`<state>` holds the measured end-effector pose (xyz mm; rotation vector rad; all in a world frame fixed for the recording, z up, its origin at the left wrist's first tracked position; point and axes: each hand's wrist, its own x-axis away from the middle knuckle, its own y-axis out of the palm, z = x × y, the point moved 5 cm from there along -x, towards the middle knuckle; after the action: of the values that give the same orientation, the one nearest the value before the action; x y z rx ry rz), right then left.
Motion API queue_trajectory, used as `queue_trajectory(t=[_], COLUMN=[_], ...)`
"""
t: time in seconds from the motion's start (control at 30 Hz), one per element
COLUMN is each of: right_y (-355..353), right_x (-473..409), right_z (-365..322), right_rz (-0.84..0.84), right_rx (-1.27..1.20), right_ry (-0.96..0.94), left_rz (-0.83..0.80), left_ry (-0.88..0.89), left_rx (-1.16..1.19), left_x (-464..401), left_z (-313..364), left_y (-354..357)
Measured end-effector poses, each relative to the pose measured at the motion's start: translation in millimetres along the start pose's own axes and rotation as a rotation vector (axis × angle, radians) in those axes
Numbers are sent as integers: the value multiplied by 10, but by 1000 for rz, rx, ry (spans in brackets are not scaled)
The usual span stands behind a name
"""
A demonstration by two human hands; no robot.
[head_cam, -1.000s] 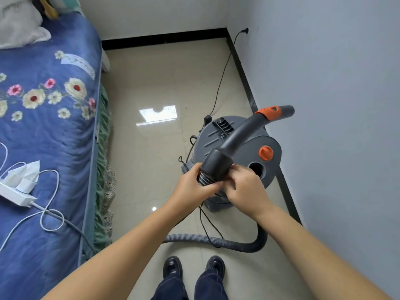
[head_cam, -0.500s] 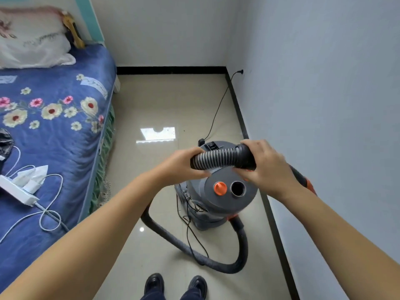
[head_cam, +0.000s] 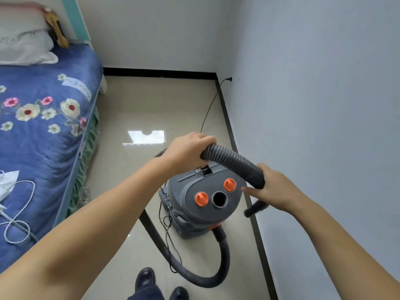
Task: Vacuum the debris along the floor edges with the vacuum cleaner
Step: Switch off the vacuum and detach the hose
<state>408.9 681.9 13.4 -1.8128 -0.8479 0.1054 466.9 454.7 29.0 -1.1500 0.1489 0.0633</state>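
A grey canister vacuum cleaner (head_cam: 201, 208) with two orange knobs stands on the tiled floor beside the right wall. Its ribbed grey hose (head_cam: 231, 162) arches above the canister and loops back along the floor to the canister's front. My left hand (head_cam: 187, 149) grips the hose at the arch's upper left end. My right hand (head_cam: 275, 189) holds the hose's dark cuff at the lower right, fingers partly extended. The dark nozzle end (head_cam: 255, 208) pokes out below that hand, blurred, pointing at the black skirting.
A bed with a blue floral cover (head_cam: 43, 131) fills the left side, with a white charger cable (head_cam: 19, 213) on it. The black skirting (head_cam: 229, 131) runs along the right wall. The vacuum's power cord (head_cam: 208, 109) runs to a wall socket. My shoes (head_cam: 145, 278) are below.
The view has tilted and come closer. Both hands slid apart along the hose; the right hand dropped lower right with the nozzle end, the left rose to the arch's top.
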Motion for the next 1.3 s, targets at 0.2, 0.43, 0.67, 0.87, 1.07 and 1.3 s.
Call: queue_trajectory(t=[0.2,0.43,0.67,0.87,1.07,1.3], right_y=[-353,-414,371,1177,1600,1284], right_x=[-378,-1119,-1933,-2486,-2676,-3073], right_z=[-472,82,974,1591,2013,1610], right_rz=[464,522,394,115,-256,-188], right_rx=[-9,-178,-348,-444,-468,-629], right_ry=[-426,-194,141,294,358,113], left_rz=[-19,-16,-254,-277,-251,-384], left_ry=[73,-211,-462,-659,-638,-393], left_rx=[10,245,357,244,163,207], left_x=[-525,-870,-1048,-825,-1066,-1860], left_z=[44,-998,-2086,-2589,-2821,-2624], left_y=[-142,510,1876,2610,2788,2842])
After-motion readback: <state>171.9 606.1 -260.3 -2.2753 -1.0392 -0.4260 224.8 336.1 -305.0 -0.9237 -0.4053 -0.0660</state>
